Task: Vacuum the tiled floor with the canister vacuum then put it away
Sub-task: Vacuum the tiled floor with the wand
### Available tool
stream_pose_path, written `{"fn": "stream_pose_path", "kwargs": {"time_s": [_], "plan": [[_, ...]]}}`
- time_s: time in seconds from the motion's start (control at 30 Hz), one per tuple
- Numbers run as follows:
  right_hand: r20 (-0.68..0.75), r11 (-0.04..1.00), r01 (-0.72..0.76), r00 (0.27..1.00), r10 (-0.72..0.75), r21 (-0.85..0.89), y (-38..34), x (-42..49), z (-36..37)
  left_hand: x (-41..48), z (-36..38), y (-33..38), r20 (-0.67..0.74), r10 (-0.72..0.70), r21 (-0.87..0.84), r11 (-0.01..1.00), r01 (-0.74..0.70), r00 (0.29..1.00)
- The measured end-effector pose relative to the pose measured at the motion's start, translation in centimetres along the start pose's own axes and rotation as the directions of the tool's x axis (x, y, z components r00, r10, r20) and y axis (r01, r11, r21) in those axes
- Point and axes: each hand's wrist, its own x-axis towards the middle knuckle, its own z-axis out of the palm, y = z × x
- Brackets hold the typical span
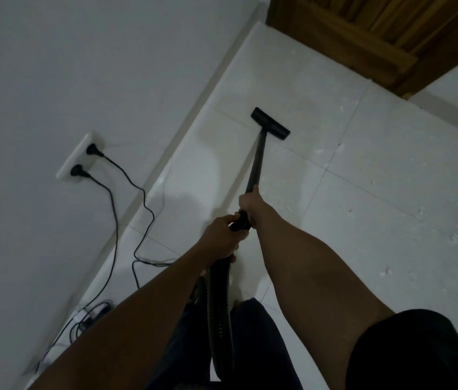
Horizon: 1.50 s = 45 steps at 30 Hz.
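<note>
Beside the wall (pixel 53 66) on white tiles (pixel 391 198), left hand (pixel 220 235) and right hand (pixel 249 205) grip the wand (pixel 258 156).

both arms are stretched forward and down, forearms bare. the right hand (pixel 249 205) is set farther out, its fingers curled round the black wand (pixel 258 156). the left hand (pixel 222 235) is closed just behind it, round the wand's lower end, thumb laid on top. the two hands are nearly touching.
</note>
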Motion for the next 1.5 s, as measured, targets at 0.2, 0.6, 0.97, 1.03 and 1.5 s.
{"fn": "stream_pose_path", "kwargs": {"time_s": [0.2, 0.6, 0.97, 1.03, 1.5], "plan": [[0.002, 0.998, -0.007, 1.0, 0.007, 0.06, -5.3, 1.9, -1.5, 3.6, -2.3, 4.4, 0.025, 0.028, 0.058, 0.998, -0.029, 0.999], [0.002, 0.997, -0.002, 1.0, 0.002, 0.074, -19.6, 9.0, -7.6, 14.5, -4.4, 17.6, 0.044, 0.014, 0.073, 0.997, -0.017, 0.999], [-0.092, 0.986, -0.035, 0.994, 0.05, 0.162, -31.9, 16.1, -13.0, 27.2, -5.8, 27.9, 0.031, 0.014, 0.175, 0.984, -0.019, 0.999], [-0.11, 0.987, -0.024, 0.993, 0.042, 0.158, -32.8, 17.2, -14.2, 28.6, -5.3, 29.2, 0.052, -0.003, 0.169, 0.986, -0.006, 0.999], [-0.186, 0.999, 0.053, 0.981, -0.052, -0.002, -36.1, 20.8, -17.7, 34.0, -4.0, 33.0, 0.084, -0.02, 0.134, 0.991, 0.009, 0.996]]}}
